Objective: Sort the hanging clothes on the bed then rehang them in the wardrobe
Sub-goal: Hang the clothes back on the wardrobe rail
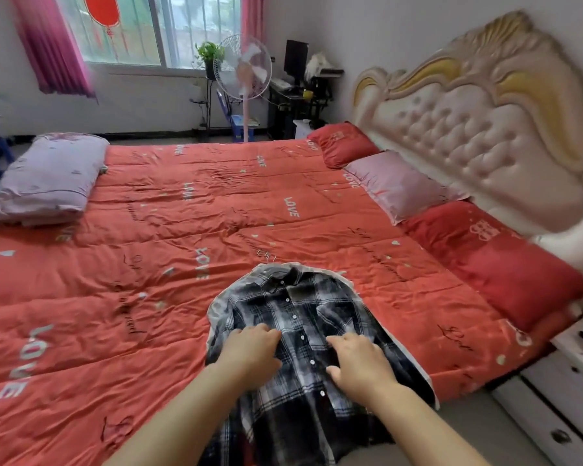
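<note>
A black-and-white plaid shirt (300, 317) lies face up at the near edge of the bed (148, 230), on top of a lighter garment whose pale rim (212, 307) shows around it. Metal hanger hooks (266, 255) poke out above the collar. My left hand (251, 353) rests palm down on the shirt's left front with its fingers slightly curled. My right hand (359, 363) lies on the right front beside the button row, thumb spread. Neither hand visibly pinches the cloth. The shirt's hem hangs over the bed edge.
A red quilt printed with "LOVE" covers the bed. A lilac pillow (48, 179) lies far left; red and pink pillows (401, 190) line the padded headboard (485, 129). A white drawer unit (569, 398) stands at right. A fan (243, 72) and a desk stand beyond.
</note>
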Demonstrator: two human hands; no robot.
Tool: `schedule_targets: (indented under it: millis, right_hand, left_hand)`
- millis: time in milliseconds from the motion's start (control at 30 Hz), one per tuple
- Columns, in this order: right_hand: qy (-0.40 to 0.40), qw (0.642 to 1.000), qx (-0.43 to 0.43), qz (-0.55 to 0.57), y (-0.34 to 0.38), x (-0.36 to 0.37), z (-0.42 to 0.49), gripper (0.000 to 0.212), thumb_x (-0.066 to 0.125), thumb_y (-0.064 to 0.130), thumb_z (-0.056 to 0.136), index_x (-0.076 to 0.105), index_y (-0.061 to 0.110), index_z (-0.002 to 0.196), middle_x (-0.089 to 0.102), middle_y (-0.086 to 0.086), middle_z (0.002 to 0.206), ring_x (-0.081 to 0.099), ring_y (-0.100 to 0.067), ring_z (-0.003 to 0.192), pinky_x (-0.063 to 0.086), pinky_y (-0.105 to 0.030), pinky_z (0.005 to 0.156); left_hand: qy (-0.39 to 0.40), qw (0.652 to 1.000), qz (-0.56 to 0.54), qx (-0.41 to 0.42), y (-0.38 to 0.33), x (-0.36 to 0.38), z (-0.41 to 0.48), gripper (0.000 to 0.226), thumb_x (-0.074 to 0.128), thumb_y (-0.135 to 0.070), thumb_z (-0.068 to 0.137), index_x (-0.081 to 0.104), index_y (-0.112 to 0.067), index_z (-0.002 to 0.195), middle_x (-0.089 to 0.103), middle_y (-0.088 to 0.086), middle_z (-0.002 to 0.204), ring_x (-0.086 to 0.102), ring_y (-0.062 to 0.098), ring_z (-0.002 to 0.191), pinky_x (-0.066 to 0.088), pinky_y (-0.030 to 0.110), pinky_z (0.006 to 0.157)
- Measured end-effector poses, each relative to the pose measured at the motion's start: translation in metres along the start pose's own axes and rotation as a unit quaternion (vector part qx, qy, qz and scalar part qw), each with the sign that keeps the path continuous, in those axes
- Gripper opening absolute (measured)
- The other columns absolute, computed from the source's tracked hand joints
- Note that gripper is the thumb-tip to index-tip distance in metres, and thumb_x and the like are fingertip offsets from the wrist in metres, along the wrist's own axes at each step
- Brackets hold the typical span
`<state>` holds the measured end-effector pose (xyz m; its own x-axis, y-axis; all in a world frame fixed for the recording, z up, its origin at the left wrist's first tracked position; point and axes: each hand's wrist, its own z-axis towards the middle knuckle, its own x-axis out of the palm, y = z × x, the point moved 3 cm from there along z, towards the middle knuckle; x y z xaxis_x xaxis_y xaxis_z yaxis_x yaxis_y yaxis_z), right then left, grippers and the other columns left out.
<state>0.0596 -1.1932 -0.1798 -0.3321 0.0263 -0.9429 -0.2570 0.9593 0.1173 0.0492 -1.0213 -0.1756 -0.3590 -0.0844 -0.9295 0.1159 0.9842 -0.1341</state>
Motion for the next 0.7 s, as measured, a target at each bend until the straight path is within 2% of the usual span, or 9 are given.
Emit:
schedule_targets:
  millis: [233,400,533,700]
  right_hand:
    - [0.04,0.999,-0.035,-0.007,-0.025,-0.022,0.123,0.045,0.053,0.035,0.093,0.043,0.018,0.133,0.045,-0.006,0.133,0.042,-0.027,0.123,0.036,-0.04,0.102]
    - [0.073,0.991,-0.113,-0.021,-0.029,-0.023,0.239,0.045,0.052,0.032,0.094,0.042,0.016,0.135,0.046,-0.007,0.132,0.042,-0.028,0.123,0.037,-0.039,0.1]
    - [0.112,0.981,-0.155,-0.031,-0.036,-0.004,0.337,0.044,0.052,0.032,0.094,0.043,0.018,0.134,0.047,-0.007,0.13,0.044,-0.029,0.121,0.039,-0.039,0.097]
    - [0.13,0.977,-0.168,-0.026,-0.046,0.042,0.452,0.044,0.049,0.031,0.094,0.042,0.016,0.136,0.046,-0.008,0.131,0.045,-0.029,0.119,0.043,-0.039,0.093]
  left_hand:
    - [0.017,0.999,-0.026,-0.042,0.017,-0.021,0.099,0.043,0.052,-0.035,0.093,0.043,-0.018,0.131,0.049,0.006,0.127,0.046,0.027,0.119,0.039,0.04,0.096]
    - [0.016,0.992,-0.061,-0.112,0.043,-0.024,0.176,0.048,0.05,-0.033,0.093,0.038,-0.02,0.137,0.046,0.004,0.132,0.043,0.025,0.123,0.036,0.038,0.097]
    - [0.033,0.982,-0.091,-0.163,0.061,-0.01,0.242,0.051,0.05,-0.033,0.093,0.034,-0.02,0.141,0.043,0.002,0.136,0.041,0.024,0.126,0.035,0.037,0.101]
    - [0.051,0.971,-0.127,-0.196,0.083,0.035,0.315,0.055,0.046,-0.033,0.095,0.027,-0.02,0.145,0.041,0.0,0.137,0.042,0.024,0.124,0.037,0.037,0.1]
